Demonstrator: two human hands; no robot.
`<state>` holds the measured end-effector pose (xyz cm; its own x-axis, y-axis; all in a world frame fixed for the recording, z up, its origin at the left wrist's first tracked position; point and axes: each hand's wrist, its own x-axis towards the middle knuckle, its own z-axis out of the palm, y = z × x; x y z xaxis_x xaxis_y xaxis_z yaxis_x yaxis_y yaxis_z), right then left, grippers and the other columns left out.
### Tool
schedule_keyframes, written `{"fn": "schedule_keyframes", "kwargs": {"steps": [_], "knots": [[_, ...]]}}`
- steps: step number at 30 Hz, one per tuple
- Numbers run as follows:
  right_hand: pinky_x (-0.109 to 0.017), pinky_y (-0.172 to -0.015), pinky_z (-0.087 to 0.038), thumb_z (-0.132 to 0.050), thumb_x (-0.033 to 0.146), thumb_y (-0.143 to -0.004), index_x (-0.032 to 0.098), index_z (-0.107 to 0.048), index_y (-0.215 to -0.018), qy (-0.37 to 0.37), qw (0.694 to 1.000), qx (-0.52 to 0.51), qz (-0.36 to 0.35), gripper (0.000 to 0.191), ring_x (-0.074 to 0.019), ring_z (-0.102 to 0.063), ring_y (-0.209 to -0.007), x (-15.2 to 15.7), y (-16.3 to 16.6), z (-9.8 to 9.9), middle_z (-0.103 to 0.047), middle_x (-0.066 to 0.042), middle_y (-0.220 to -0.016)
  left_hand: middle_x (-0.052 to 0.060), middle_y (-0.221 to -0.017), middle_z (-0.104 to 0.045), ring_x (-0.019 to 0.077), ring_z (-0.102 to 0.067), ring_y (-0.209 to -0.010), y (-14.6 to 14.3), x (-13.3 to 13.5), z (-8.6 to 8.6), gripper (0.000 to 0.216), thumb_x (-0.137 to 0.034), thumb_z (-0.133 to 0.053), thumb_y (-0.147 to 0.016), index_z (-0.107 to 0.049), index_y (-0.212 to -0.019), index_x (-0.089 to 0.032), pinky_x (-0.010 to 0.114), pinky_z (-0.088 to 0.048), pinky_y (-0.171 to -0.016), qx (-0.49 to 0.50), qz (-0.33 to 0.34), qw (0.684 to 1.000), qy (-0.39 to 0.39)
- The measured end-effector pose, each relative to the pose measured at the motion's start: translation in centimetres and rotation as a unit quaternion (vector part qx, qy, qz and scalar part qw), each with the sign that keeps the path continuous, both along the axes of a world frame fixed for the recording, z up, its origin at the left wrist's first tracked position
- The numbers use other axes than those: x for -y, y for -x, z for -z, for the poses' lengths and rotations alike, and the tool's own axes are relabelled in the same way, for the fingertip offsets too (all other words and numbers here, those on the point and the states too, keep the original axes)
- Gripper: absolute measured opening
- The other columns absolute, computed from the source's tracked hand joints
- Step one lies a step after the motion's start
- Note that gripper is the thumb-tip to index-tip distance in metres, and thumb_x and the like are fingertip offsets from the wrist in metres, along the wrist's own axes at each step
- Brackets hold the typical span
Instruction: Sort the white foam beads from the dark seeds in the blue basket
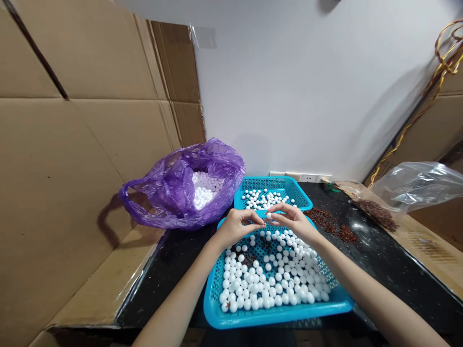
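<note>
Over the far end of the near blue basket (217, 308) my left hand (237, 226) and my right hand (292, 220) meet fingertip to fingertip. Both are pinched, and a small white ball (268, 216) sits between the fingertips. I cannot tell which hand bears it. The near basket holds several white balls (267, 282) and a few dark brown bits. Behind it stands a second blue basket (300, 195) with several white balls.
A purple plastic bag (181, 185) full of white balls lies at the left on the black table (379, 260). Brown bits (333, 224) are scattered right of the baskets. A clear bag (412, 185) lies at the right. Cardboard sheets (72, 159) line the left side.
</note>
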<state>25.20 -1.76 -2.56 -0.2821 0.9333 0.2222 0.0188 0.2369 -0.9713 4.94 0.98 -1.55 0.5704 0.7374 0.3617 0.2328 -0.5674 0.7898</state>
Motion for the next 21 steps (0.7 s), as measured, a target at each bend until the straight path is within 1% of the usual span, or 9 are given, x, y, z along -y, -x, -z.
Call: {"fn": "schedule_keyframes", "kwargs": {"steps": [4, 10, 12, 21], "knots": [[-0.033, -0.081, -0.055, -0.065, 0.038, -0.080, 0.023, -0.064, -0.092, 0.024, 0.999, -0.022, -0.024, 0.019, -0.0166, -0.065, -0.089, -0.12, -0.17, 0.33, -0.063, -0.003, -0.098, 0.003, -0.079, -0.071, 0.0156, -0.066, -0.075, 0.00, 0.16, -0.39, 0.006, -0.021, -0.068, -0.076, -0.072, -0.076, -0.016, 0.022, -0.051, -0.066, 0.010, 0.024, 0.999, -0.021], [-0.032, -0.082, -0.055, -0.068, 0.034, -0.078, 0.024, -0.066, -0.094, 0.035, 0.998, -0.042, -0.044, 0.019, -0.0157, -0.066, -0.087, -0.03, -0.20, 0.30, -0.063, -0.003, -0.104, 0.004, -0.078, -0.069, 0.0152, -0.064, -0.076, 0.02, 0.01, -0.51, 0.004, -0.019, -0.069, -0.075, -0.071, -0.075, -0.015, 0.022, -0.049, -0.068, 0.023, 0.027, 0.998, -0.050], [-0.032, -0.082, -0.055, -0.069, 0.033, -0.077, 0.024, -0.066, -0.094, 0.034, 0.997, -0.048, -0.049, 0.019, -0.0155, -0.066, -0.086, 0.06, -0.16, 0.19, -0.064, -0.003, -0.104, 0.004, -0.079, -0.069, 0.0153, -0.064, -0.077, 0.03, -0.04, -0.46, 0.004, -0.019, -0.069, -0.075, -0.071, -0.075, -0.016, 0.022, -0.049, -0.068, 0.023, 0.029, 0.998, -0.052], [-0.032, -0.082, -0.054, -0.074, 0.026, -0.074, 0.024, -0.066, -0.091, 0.018, 0.998, -0.056, -0.033, 0.019, -0.0155, -0.066, -0.086, -0.08, -0.25, 0.38, -0.066, -0.001, -0.095, 0.002, -0.080, -0.069, 0.0140, -0.064, -0.076, -0.07, 0.15, -0.55, 0.004, -0.020, -0.069, -0.077, -0.070, -0.076, -0.016, 0.020, -0.048, -0.066, 0.021, 0.018, 0.998, -0.057]]}}
